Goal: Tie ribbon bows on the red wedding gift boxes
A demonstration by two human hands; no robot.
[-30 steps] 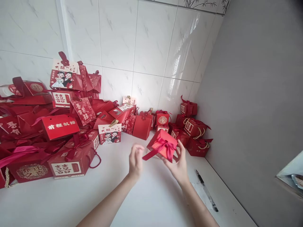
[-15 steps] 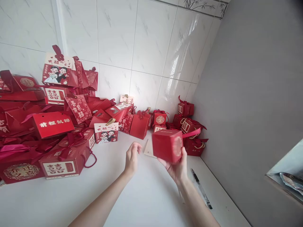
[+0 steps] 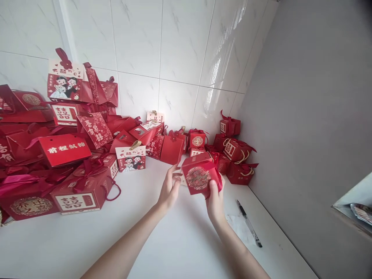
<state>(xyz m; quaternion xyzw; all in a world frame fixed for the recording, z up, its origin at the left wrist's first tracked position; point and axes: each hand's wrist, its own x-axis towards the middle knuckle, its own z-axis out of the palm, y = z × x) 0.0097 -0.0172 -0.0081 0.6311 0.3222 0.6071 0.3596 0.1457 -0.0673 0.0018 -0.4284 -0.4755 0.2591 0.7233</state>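
Note:
A red gift box (image 3: 198, 176) with a round gold emblem is held up above the white tabletop (image 3: 186, 236). My right hand (image 3: 215, 197) grips it from the right side, thumb on the front face, with dark red ribbon bunched by the fingers. Just left of the box is my left hand (image 3: 171, 188), its fingers parted and bent toward the box's left edge; whether a fingertip touches it I cannot tell. Behind the box a pale card lies partly hidden on the table.
A big heap of red gift boxes (image 3: 78, 193) fills the left. Smaller ones stand along the tiled wall, with a stack (image 3: 240, 172) at the right corner. A black pen (image 3: 249, 224) lies near the grey wall. A card with a cartoon couple (image 3: 131, 159) fronts one box.
The box has been turned in my right hand, so its gold emblem now faces me. My left hand has opened from a curled shape and come nearer to the box.

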